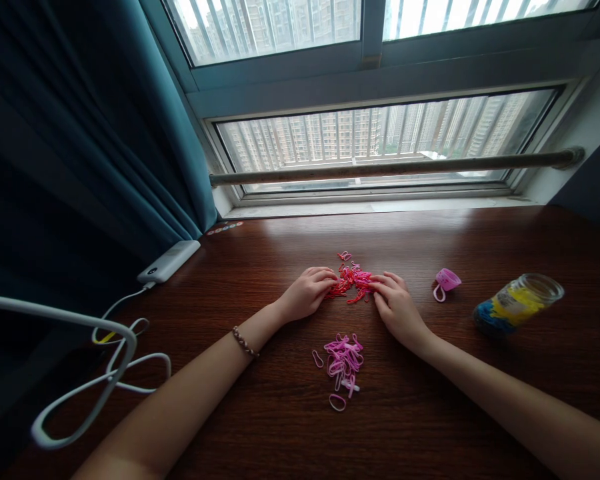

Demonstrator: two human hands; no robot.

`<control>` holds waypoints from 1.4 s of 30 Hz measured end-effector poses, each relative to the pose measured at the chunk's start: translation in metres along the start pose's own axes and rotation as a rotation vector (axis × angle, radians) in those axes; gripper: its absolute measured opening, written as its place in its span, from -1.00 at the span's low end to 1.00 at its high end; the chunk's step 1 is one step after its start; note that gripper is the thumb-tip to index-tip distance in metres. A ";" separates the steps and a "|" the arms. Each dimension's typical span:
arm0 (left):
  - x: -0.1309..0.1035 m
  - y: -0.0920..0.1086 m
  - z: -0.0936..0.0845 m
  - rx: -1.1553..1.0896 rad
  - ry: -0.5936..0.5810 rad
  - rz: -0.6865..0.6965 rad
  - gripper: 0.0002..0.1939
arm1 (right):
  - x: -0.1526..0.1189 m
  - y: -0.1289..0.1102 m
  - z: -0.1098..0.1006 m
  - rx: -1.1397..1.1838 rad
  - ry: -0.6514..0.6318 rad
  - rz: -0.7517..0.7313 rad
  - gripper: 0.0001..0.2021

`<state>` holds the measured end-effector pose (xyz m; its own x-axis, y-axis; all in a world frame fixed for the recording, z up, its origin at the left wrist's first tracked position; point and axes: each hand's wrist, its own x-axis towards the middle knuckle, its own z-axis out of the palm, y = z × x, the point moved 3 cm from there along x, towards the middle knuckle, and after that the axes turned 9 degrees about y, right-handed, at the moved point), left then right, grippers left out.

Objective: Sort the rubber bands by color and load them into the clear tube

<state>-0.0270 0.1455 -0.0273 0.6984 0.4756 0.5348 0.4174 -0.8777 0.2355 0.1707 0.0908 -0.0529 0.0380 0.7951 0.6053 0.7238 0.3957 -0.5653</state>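
A pile of small red and pink rubber bands [351, 280] lies on the dark wooden table between my hands. My left hand [307, 293] rests at the pile's left edge, its fingers slightly bent and the tips touching the bands. From the other side my right hand [397, 310] reaches in, fingers stretched out, with the fingertips against the pink bands. Nearer to me is a second heap, of pink rubber bands [344, 360], with a few loose ones around it. Whether any band is pinched under the fingertips is hard to see.
Right of my right hand lie a small pink cup-shaped piece with a loop [447, 280] and a tilted-looking glass jar [515, 307] with yellow and blue on it. At left, a white power bank [170, 261] with a white cable [125, 353] sits by the blue curtain [130, 133].
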 end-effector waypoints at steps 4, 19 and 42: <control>-0.001 -0.003 0.000 0.021 0.061 -0.027 -0.73 | 0.002 -0.005 -0.005 0.071 0.039 0.008 -0.73; -0.007 -0.016 -0.001 0.040 0.232 -0.227 -0.87 | 0.003 -0.014 -0.014 0.289 0.094 0.102 -0.75; -0.007 0.074 0.004 -0.141 0.004 0.557 -0.72 | 0.003 -0.004 -0.011 0.491 0.058 0.423 -0.75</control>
<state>0.0007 0.0776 -0.0169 0.7887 -0.0612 0.6118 -0.0948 -0.9952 0.0226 0.1750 0.0866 -0.0427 0.2974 0.9077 0.2960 0.2392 0.2293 -0.9435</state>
